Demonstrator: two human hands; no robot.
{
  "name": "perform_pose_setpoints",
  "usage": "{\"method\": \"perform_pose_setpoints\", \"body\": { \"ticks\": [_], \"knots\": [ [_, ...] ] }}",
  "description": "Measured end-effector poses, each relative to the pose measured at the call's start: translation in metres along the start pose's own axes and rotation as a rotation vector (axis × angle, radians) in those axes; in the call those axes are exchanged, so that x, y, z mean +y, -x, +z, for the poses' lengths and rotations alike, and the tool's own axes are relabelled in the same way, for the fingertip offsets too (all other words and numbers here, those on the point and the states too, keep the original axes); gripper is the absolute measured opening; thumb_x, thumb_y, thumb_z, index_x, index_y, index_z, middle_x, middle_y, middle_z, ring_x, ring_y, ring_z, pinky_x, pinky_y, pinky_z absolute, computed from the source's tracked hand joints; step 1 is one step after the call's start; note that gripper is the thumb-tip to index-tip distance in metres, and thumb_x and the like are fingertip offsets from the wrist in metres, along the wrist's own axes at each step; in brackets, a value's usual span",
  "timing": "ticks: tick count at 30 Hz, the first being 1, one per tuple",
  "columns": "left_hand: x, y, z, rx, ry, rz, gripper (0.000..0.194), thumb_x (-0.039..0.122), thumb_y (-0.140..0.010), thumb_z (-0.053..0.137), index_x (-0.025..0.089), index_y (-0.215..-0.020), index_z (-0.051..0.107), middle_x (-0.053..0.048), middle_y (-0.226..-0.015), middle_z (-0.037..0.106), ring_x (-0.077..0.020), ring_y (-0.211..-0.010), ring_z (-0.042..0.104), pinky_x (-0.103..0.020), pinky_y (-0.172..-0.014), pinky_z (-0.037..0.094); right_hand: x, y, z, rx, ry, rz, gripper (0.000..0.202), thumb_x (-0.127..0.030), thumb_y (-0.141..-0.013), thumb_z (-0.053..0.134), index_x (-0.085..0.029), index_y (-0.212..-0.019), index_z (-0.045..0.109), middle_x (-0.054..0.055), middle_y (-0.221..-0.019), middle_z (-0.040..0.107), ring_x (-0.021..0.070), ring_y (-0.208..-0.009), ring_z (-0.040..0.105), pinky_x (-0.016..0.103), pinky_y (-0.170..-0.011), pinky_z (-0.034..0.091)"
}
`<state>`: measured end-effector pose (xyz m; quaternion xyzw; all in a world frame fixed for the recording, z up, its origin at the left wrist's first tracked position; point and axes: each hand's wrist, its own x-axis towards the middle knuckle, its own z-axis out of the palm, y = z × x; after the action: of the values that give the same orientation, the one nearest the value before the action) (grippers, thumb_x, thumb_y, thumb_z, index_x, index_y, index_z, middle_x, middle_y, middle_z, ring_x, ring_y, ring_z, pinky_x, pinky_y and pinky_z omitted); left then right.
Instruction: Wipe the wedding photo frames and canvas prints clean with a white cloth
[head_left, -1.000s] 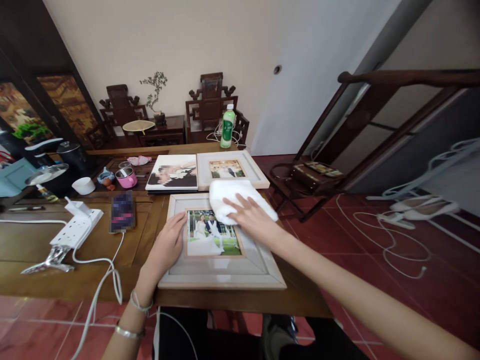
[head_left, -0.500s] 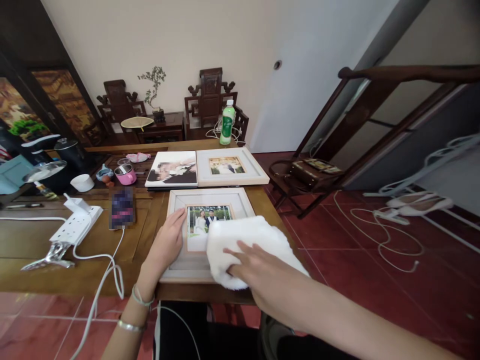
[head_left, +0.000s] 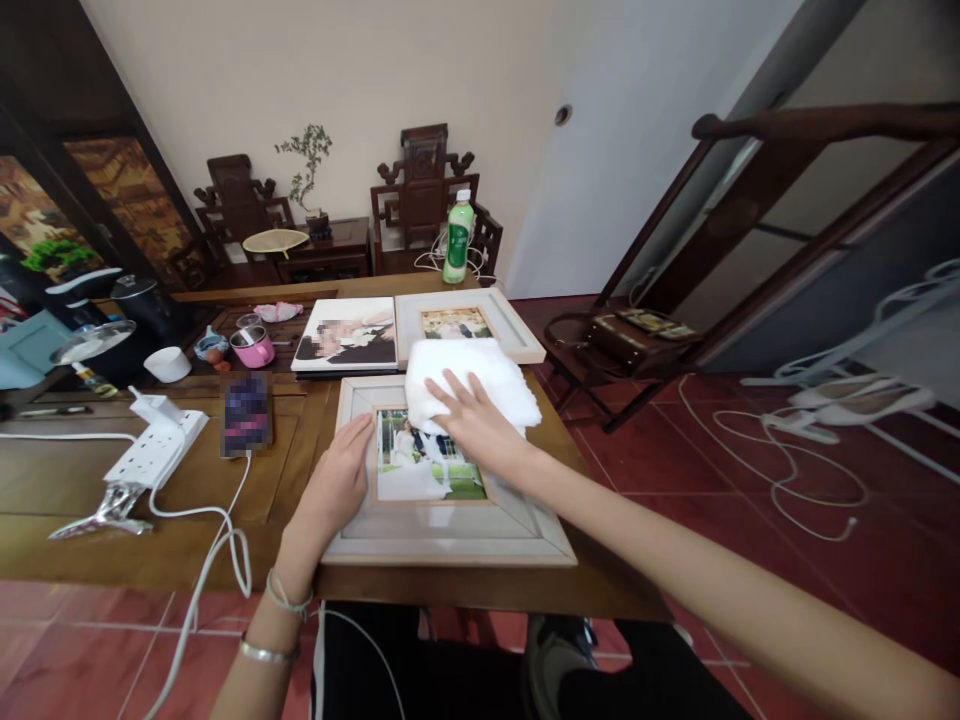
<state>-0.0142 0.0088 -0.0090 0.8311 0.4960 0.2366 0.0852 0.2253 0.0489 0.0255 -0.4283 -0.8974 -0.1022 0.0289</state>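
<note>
A light wooden picture frame (head_left: 450,549) lies flat near the table's front edge, with a photo (head_left: 435,480) of two people outdoors in its middle. My left hand (head_left: 341,475) rests with straight fingers along the frame's left side, holding nothing. My right hand (head_left: 480,425) has hold of a fluffy white cloth (head_left: 476,370), pressing it from above with fingers spread over it. That cloth covers the frame's upper right part and the top of the photo. It reaches to the front edge of a second frame (head_left: 517,325) behind.
Beside the second frame lies a photo board (head_left: 345,350). A green bottle (head_left: 457,240) stands behind them. Leftward are a power strip (head_left: 154,445) with a white cable, a phone (head_left: 246,415), a pink cup (head_left: 253,347) and a white bowl (head_left: 166,365). A wooden chair (head_left: 630,340) stands right.
My right hand has slid the white cloth up and away from me, from the frame's lower right to its upper right. The lower photo is uncovered now. My left hand stays put.
</note>
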Motion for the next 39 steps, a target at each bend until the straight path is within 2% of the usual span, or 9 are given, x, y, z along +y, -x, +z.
{"method": "perform_pose_setpoints", "body": {
  "ticks": [3,9,14,19,24,27,30,35,39],
  "knots": [
    [0.0,-0.001,0.0,0.003,0.0,-0.013,0.053,0.004,-0.086,0.034,0.01,-0.138,0.041,-0.015,-0.145,0.043,-0.022,-0.137,0.036,-0.044,-0.113,0.034,-0.015,0.019,-0.014,-0.112,-0.088,-0.033,0.039,0.003,-0.078,0.05,-0.01,-0.111,0.067,0.02,-0.148,0.036,0.0429,-0.137,0.022,0.062,-0.107,0.022],
    [0.003,0.0,-0.001,0.017,0.009,-0.013,0.052,0.005,-0.087,0.035,0.014,-0.138,0.042,-0.014,-0.145,0.043,-0.0222,-0.136,0.037,-0.045,-0.112,0.036,-0.041,0.074,-0.068,-0.411,-0.319,-0.107,0.05,0.008,-0.069,0.046,-0.013,-0.11,0.066,0.018,-0.146,0.04,0.0409,-0.136,0.028,0.061,-0.104,0.03],
    [0.005,0.0,-0.003,-0.001,-0.001,-0.013,0.052,0.004,-0.087,0.033,0.011,-0.138,0.043,-0.014,-0.145,0.043,-0.0218,-0.136,0.037,-0.043,-0.113,0.034,-0.05,0.095,-0.088,-0.397,-0.522,-0.206,0.05,0.006,-0.069,0.043,-0.019,-0.106,0.065,0.011,-0.143,0.046,0.0306,-0.133,0.039,0.051,-0.104,0.037],
    [0.004,0.0,-0.002,-0.005,-0.022,-0.012,0.054,0.004,-0.086,0.034,0.015,-0.139,0.041,-0.013,-0.146,0.042,-0.0224,-0.137,0.036,-0.045,-0.112,0.035,-0.052,0.066,-0.064,-0.33,-0.399,0.028,0.057,0.006,-0.07,0.045,-0.016,-0.119,0.061,0.014,-0.148,0.038,0.0348,-0.137,0.028,0.054,-0.105,0.033],
    [0.007,0.0,-0.006,-0.03,-0.03,-0.006,0.055,0.003,-0.086,0.034,0.013,-0.139,0.04,-0.014,-0.146,0.042,-0.0228,-0.137,0.036,-0.045,-0.112,0.035,-0.014,0.007,-0.02,-0.105,-0.086,0.129,0.051,0.004,-0.078,0.046,-0.011,-0.126,0.058,0.018,-0.151,0.029,0.0391,-0.139,0.022,0.06,-0.108,0.023],
    [0.008,-0.001,-0.008,-0.037,-0.027,-0.006,0.054,0.003,-0.087,0.033,0.013,-0.139,0.04,-0.014,-0.146,0.042,-0.0227,-0.137,0.036,-0.045,-0.112,0.035,0.006,-0.015,-0.004,-0.035,-0.009,0.09,0.049,0.003,-0.079,0.044,-0.012,-0.124,0.06,0.016,-0.152,0.028,0.0417,-0.139,0.018,0.065,-0.106,0.022],
    [0.007,-0.001,-0.006,-0.026,-0.02,-0.007,0.052,0.005,-0.088,0.034,0.014,-0.139,0.042,-0.014,-0.145,0.042,-0.023,-0.136,0.037,-0.045,-0.112,0.035,0.003,-0.01,-0.004,-0.055,-0.067,-0.015,0.05,0.005,-0.075,0.046,-0.013,-0.118,0.064,0.014,-0.151,0.031,0.0407,-0.139,0.018,0.065,-0.106,0.021],
    [0.004,-0.001,-0.002,0.012,-0.002,0.004,0.051,0.007,-0.089,0.034,0.016,-0.139,0.042,-0.013,-0.144,0.044,-0.0223,-0.136,0.037,-0.046,-0.111,0.036,-0.035,0.04,-0.04,-0.226,-0.296,-0.071,0.053,0.006,-0.068,0.045,-0.012,-0.113,0.066,0.015,-0.148,0.037,0.0393,-0.138,0.022,0.063,-0.107,0.022],
    [0.007,-0.001,-0.003,0.027,-0.002,-0.01,0.049,0.007,-0.089,0.035,0.015,-0.137,0.044,-0.014,-0.143,0.045,-0.0231,-0.135,0.039,-0.046,-0.111,0.036,-0.055,0.077,-0.085,-0.415,-0.521,-0.14,0.049,0.007,-0.066,0.044,-0.017,-0.101,0.068,0.012,-0.142,0.047,0.0348,-0.132,0.038,0.055,-0.103,0.035]
  ]
}}
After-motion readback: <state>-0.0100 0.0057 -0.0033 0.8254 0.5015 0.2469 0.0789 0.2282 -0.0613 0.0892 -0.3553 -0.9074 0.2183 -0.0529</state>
